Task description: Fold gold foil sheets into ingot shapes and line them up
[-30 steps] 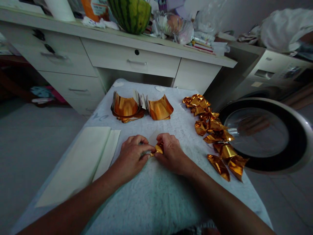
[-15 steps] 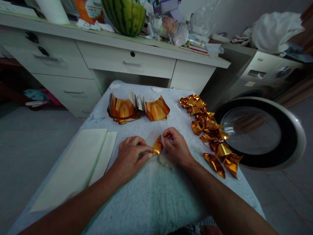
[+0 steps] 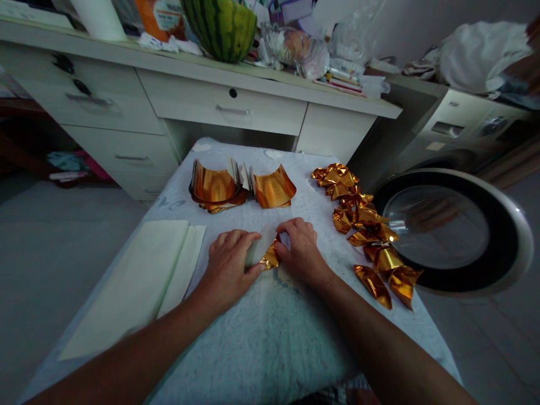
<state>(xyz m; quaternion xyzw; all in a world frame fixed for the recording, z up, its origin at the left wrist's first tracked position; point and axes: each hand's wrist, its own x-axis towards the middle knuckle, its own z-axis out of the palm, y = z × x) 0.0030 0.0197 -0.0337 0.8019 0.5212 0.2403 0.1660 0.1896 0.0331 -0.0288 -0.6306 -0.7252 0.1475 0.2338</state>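
Note:
A small piece of gold foil paper (image 3: 271,254), pale on its other side, is between my hands at the middle of the cloth-covered table (image 3: 270,337). My left hand (image 3: 232,261) has its thumb at the foil's lower left corner, with thumb and index finger spread apart. My right hand (image 3: 301,250) pinches the foil's right edge. Beyond my hands stand two curved stacks of gold sheets, the left stack (image 3: 215,185) and the right stack (image 3: 274,188). Folded gold foil pieces (image 3: 363,216) lie in a row along the right side.
Pale paper sheets (image 3: 130,275) lie at the table's left. Behind is a white counter (image 3: 270,79) with drawers, bearing a cut watermelon (image 3: 221,28) and bags. An open washing machine door (image 3: 453,225) adjoins the table's right edge.
My left thumb and index finger have spread from their pinch. My right hand has moved slightly left onto the foil, which now looks more creased. The whole view has shifted slightly.

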